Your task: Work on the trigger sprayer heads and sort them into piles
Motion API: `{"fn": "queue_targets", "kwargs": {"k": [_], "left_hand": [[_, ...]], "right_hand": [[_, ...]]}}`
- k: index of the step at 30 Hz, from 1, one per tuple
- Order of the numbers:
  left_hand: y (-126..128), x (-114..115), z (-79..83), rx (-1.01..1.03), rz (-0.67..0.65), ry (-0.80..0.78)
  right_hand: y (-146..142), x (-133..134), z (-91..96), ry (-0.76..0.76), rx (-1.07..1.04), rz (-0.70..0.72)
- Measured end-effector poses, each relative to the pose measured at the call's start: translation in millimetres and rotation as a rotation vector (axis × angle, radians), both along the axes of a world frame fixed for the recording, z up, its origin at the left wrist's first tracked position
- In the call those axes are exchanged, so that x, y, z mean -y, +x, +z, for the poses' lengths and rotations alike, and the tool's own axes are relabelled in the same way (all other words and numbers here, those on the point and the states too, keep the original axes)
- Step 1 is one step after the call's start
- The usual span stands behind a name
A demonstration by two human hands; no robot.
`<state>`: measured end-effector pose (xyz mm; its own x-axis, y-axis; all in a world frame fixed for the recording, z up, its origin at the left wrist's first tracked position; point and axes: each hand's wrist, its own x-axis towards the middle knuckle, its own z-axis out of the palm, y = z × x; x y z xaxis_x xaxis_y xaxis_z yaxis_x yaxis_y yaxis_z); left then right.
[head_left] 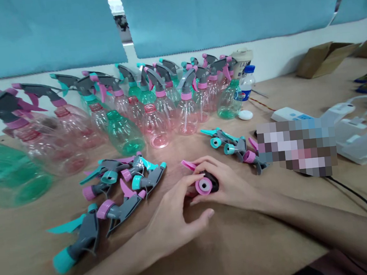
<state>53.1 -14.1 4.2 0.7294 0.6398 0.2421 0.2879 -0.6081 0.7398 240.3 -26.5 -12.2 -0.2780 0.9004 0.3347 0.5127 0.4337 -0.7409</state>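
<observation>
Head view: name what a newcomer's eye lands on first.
At centre, the right hand holds a pink-collared spray head, and the left hand touches it. Behind them stands a crowd of pink and green spray bottles. Loose heads lie scattered to the left.

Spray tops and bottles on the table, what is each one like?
pink-collared spray head: held by right hand, left hand touching it.
loose spray heads: lying flat, off bottles.
back-row bottles: upright, heads on.
pink bottle: upright, no head.
water bottle: upright, capped.
</observation>
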Motion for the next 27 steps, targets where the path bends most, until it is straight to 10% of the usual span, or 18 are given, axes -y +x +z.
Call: {"fn": "queue_targets", "kwargs": {"k": [19,27], "left_hand": [[-0.8,-0.8,-5.0,0.153,0.179,-0.14],[-5.1,1.2,-1.5,0.043,0.233,0.188]], "right_hand": [[-0.2,8.0,6.2,-0.02,0.032,0.101],[3.9,5.0,2.9,-0.001,-0.011,0.059]]}}
